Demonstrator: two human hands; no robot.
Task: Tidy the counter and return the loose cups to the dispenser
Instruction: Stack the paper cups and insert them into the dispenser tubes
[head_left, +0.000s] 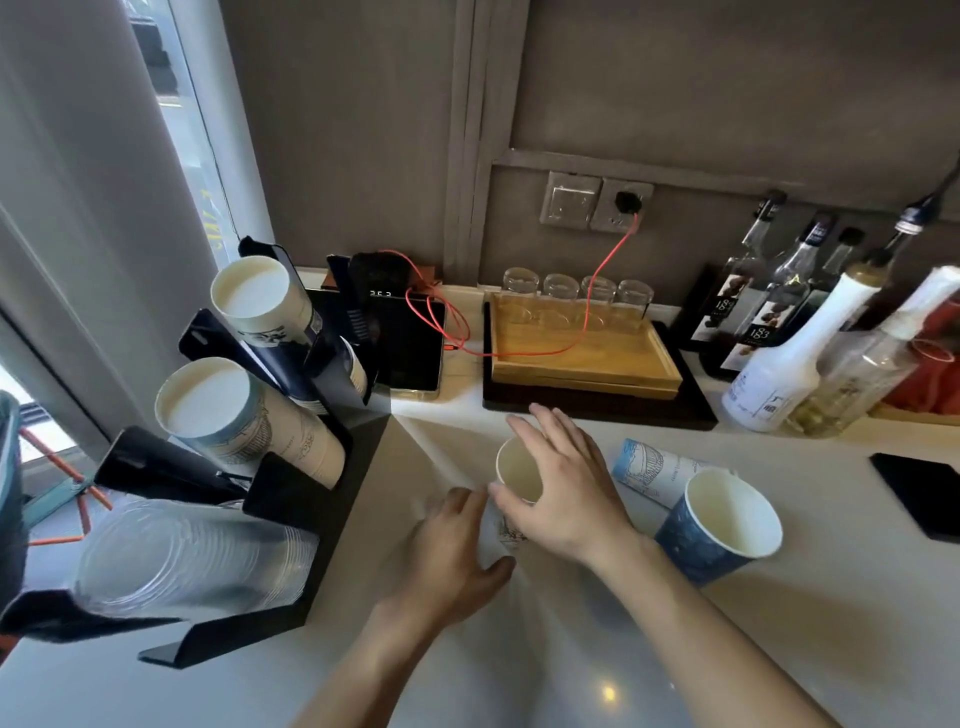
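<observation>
Grey panelled wall and a window at left frame a pale tabletop (857, 613) seen from above. At centre stands a small paper cup (511, 483), long axis roughly vertical and tilted slightly, mouth opening upward and a little toward the wall. Right hand (566, 493) covers its rim from the right, fingers (530, 431) spread apart and arched over the mouth, thumb pressed at the near lip; left hand (457, 551) wraps the lower wall, thumb curled round the near side. Just right of the hands, a blue paper cup (717, 530) stands leaning, mouth up and toward the viewer; behind it a printed cup (654, 467) lies on its side, long axis running left to right along the tabletop. At left, a black tiered dispenser (332, 519) holds paper cup stacks (249, 410) lying inclined, mouths facing up and left, with clear plastic cups (197, 556) in the lowest tier. Against the wall sit a wooden tray (582, 358) bearing upturned glasses (576, 291), crossed by a red cable (597, 291), and syrup bottles (779, 358) at right.
</observation>
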